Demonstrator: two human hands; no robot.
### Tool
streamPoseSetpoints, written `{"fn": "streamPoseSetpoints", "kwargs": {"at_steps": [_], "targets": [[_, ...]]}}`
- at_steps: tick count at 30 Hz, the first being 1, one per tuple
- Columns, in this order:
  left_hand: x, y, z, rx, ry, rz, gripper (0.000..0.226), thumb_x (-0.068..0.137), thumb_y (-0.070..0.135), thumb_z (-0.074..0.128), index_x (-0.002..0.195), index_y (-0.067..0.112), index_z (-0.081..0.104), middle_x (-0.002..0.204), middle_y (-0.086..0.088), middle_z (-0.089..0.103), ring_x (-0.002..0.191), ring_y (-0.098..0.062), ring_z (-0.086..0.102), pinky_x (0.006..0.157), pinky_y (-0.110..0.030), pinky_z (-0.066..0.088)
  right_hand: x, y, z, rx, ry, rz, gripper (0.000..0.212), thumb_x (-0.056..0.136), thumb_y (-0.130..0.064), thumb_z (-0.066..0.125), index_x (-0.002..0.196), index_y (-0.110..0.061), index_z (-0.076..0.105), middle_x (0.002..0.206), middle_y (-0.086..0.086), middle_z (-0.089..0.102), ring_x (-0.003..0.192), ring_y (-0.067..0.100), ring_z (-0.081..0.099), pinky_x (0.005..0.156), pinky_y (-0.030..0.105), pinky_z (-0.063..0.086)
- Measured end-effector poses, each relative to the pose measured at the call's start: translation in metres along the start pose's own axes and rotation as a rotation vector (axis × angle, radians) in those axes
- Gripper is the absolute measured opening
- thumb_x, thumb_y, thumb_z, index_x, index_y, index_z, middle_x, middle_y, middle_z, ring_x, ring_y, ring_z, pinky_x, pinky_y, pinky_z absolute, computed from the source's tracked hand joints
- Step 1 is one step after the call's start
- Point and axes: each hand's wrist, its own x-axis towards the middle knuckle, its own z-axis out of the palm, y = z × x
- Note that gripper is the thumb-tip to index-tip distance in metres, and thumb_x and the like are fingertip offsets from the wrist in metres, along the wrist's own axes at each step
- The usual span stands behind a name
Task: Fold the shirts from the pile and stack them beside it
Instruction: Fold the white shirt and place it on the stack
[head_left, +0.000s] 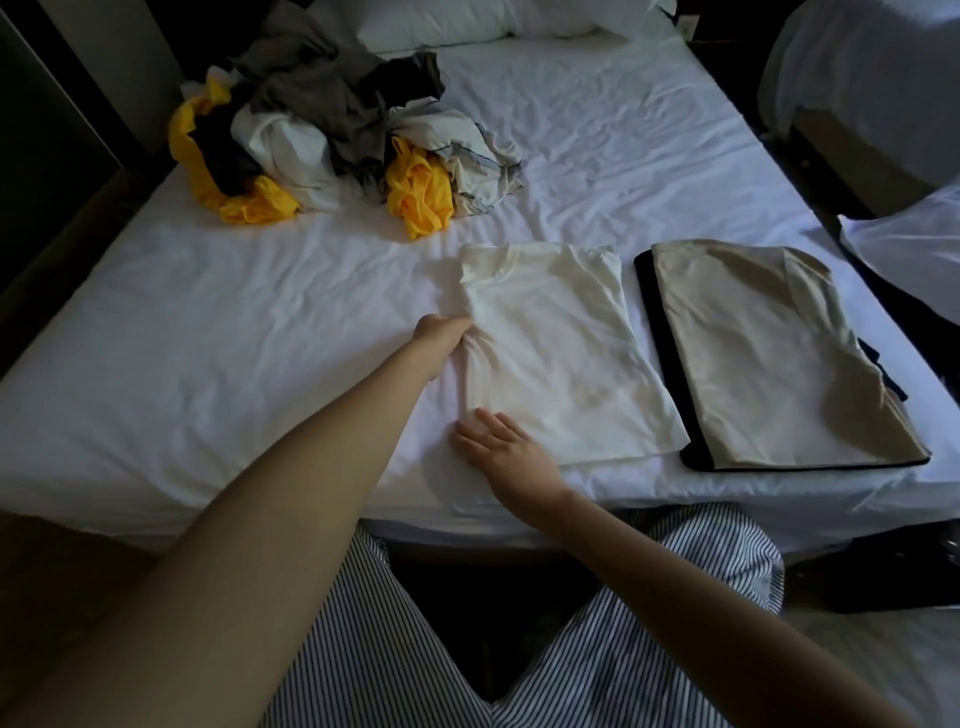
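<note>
The left hand (441, 332) is clenched on the left edge of the white shirt (561, 353), where the cloth bunches. The right hand (501, 441) lies flat, fingers straight, on the corner just nearer than that grip. The shirt looks folded, so I judge the step is moving it to the stack (769, 353), right of the grip, with the pile (332, 130) beyond; this calls for support underneath to keep the folds.

This is a bedroom: a wide bed (623, 130) with a wrinkled white sheet fills the view, white pillows (431, 21) lie at its head, and a second bed (857, 62) with white bedding stands near on the right.
</note>
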Motion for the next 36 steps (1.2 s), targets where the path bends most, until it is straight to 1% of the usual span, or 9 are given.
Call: {"fn": "streamPoseSetpoints", "kwargs": {"at_steps": [12, 16, 19, 21, 23, 25, 28, 31, 36], "targets": [[0.042, 0.011, 0.004, -0.210, 0.068, 0.023, 0.030, 0.080, 0.007, 0.074, 0.108, 0.000, 0.067, 0.095, -0.005, 0.063, 0.084, -0.016, 0.060, 0.071, -0.021, 0.048, 0.001, 0.007, 0.010, 0.081, 0.049, -0.022, 0.044, 0.081, -0.017, 0.038, 0.111, -0.017, 0.070, 0.115, -0.005, 0.068, 0.110, 0.022, 0.063, 0.088, 0.041, 0.051], [0.045, 0.010, 0.010, 0.026, 0.093, 0.138, 0.012, 0.081, 0.014, 0.069, 0.092, 0.011, 0.065, 0.091, -0.006, 0.063, 0.083, -0.022, 0.058, 0.071, -0.026, 0.046, 0.002, 0.009, 0.009, 0.027, 0.015, -0.066, 0.046, 0.081, -0.036, 0.038, 0.112, -0.023, 0.069, 0.116, -0.008, 0.068, 0.111, 0.027, 0.063, 0.088, 0.043, 0.051], [0.037, 0.004, 0.015, 0.466, 0.238, 0.369, 0.059, 0.085, 0.024, 0.061, 0.138, 0.008, 0.041, 0.139, -0.018, 0.044, 0.123, -0.034, 0.044, 0.097, -0.038, 0.037, 0.008, 0.022, -0.009, 0.095, 0.067, -0.151, 0.059, 0.077, -0.058, 0.040, 0.118, -0.025, 0.066, 0.117, -0.007, 0.067, 0.111, 0.028, 0.062, 0.092, 0.045, 0.047], [0.017, -0.011, 0.023, 0.695, 0.241, 0.679, 0.068, 0.088, 0.037, 0.046, 0.147, 0.009, 0.030, 0.152, -0.020, 0.029, 0.135, -0.036, 0.033, 0.106, -0.042, 0.029, 0.018, 0.039, -0.030, 0.092, 0.233, -0.027, 0.050, 0.082, -0.051, 0.042, 0.113, -0.021, 0.068, 0.111, 0.000, 0.070, 0.104, 0.028, 0.065, 0.089, 0.045, 0.048], [0.000, -0.025, 0.035, 0.928, 0.024, 0.834, 0.077, 0.083, 0.054, 0.016, 0.150, 0.016, 0.025, 0.156, -0.013, 0.022, 0.143, -0.030, 0.022, 0.114, -0.041, 0.014, 0.024, 0.065, -0.049, 0.064, 0.291, 0.205, 0.046, 0.090, -0.040, 0.039, 0.119, -0.016, 0.065, 0.121, 0.006, 0.065, 0.114, 0.031, 0.060, 0.096, 0.046, 0.044], [-0.002, -0.031, 0.042, 1.105, -0.095, 0.741, 0.071, 0.088, 0.058, 0.006, 0.151, 0.029, 0.015, 0.160, -0.002, 0.012, 0.147, -0.022, 0.007, 0.115, -0.038, -0.003, 0.017, 0.095, -0.053, 0.015, 0.071, 0.418, 0.055, 0.095, -0.045, 0.025, 0.142, -0.022, 0.040, 0.149, 0.003, 0.038, 0.140, 0.029, 0.030, 0.113, 0.044, 0.021], [0.008, -0.017, 0.045, 1.177, -0.148, 0.598, 0.057, 0.097, 0.055, 0.024, 0.150, 0.042, 0.005, 0.160, 0.006, -0.003, 0.147, -0.026, -0.005, 0.116, -0.047, -0.006, -0.002, 0.124, -0.037, -0.058, -0.138, 0.555, 0.063, 0.091, -0.058, 0.009, 0.150, -0.035, 0.010, 0.159, -0.008, 0.006, 0.147, 0.018, -0.002, 0.115, 0.043, -0.007], [0.020, -0.010, 0.041, 1.153, -0.123, 0.531, 0.059, 0.095, 0.060, 0.024, 0.149, 0.045, 0.004, 0.160, 0.008, -0.006, 0.147, -0.023, -0.006, 0.116, -0.049, -0.003, 0.004, 0.131, -0.035, 0.009, -0.096, 0.769, 0.057, 0.097, -0.052, 0.024, 0.150, -0.036, 0.009, 0.158, -0.016, 0.001, 0.146, 0.021, -0.005, 0.114, 0.049, -0.004], [0.029, -0.014, 0.036, 1.003, 0.010, 0.496, 0.055, 0.098, 0.051, 0.027, 0.150, 0.036, 0.015, 0.160, 0.007, 0.003, 0.146, -0.011, -0.001, 0.117, -0.046, -0.001, 0.003, 0.160, -0.044, 0.232, -0.026, 1.007, 0.058, 0.099, -0.045, 0.024, 0.151, -0.024, 0.013, 0.159, -0.004, 0.009, 0.146, 0.015, 0.005, 0.116, 0.033, 0.004]]}}
